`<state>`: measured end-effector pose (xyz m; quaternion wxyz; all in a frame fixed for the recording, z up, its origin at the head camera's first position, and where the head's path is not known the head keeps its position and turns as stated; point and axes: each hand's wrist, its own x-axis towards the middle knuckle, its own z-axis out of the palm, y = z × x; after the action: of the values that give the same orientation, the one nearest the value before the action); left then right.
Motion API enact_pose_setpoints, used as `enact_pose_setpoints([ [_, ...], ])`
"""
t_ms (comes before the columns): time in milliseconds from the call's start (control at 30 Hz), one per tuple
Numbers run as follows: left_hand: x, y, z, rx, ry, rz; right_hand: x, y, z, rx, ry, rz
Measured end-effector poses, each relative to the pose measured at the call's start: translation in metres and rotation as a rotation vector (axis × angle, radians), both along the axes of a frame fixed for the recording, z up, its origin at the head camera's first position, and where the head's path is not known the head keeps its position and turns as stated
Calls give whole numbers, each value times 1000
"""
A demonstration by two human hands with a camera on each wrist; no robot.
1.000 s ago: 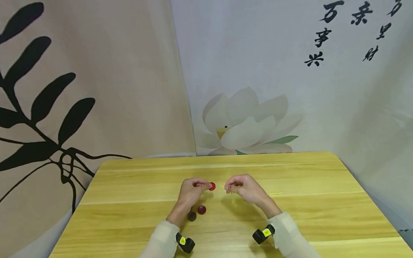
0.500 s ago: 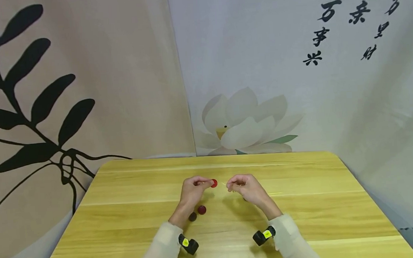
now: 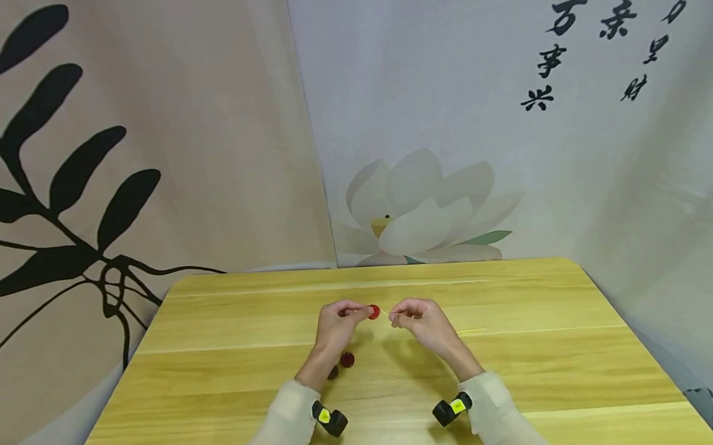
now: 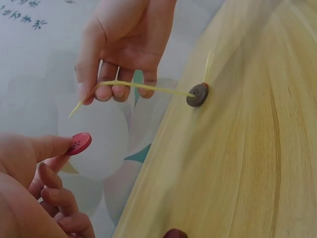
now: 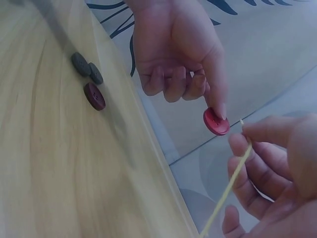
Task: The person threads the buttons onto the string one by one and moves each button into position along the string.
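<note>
Between thumb and finger my left hand (image 3: 337,327) pinches a red button (image 4: 81,143), whose small holes show in the left wrist view. Opposite it, my right hand (image 3: 425,324) pinches a yellow string (image 5: 225,192) close to its tip. That short free end points at the button's face, a small gap away. Farther along, the string passes through a grey-brown button (image 4: 197,96) at the table surface, with a bit of orange-red showing behind it. The string's far part lies on the table, right of my right hand.
On the wooden table (image 3: 525,369), a dark red button (image 5: 94,96) and two dark grey buttons, one (image 5: 80,64) beside the other (image 5: 96,73), lie near my left wrist. Printed cloth (image 3: 236,155) hangs behind the table's far edge.
My left hand has moved the red button slightly forward and to the right, nearer the string's tip. My right hand has barely moved, still pinching the string.
</note>
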<state>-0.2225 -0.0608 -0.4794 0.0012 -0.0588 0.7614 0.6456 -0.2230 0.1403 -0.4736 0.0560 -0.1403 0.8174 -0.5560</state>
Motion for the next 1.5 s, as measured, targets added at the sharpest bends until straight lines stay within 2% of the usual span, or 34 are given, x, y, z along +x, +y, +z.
enact_pose_setpoints([
  [600,5,7,1,34,-11,-4,5,-7,-2,17,64,-32],
  [900,5,6,1,31,-1,-9,6,-10,-1,46,51,-67],
  [1500,5,6,1,27,6,1,7,-15,2,55,47,-79],
])
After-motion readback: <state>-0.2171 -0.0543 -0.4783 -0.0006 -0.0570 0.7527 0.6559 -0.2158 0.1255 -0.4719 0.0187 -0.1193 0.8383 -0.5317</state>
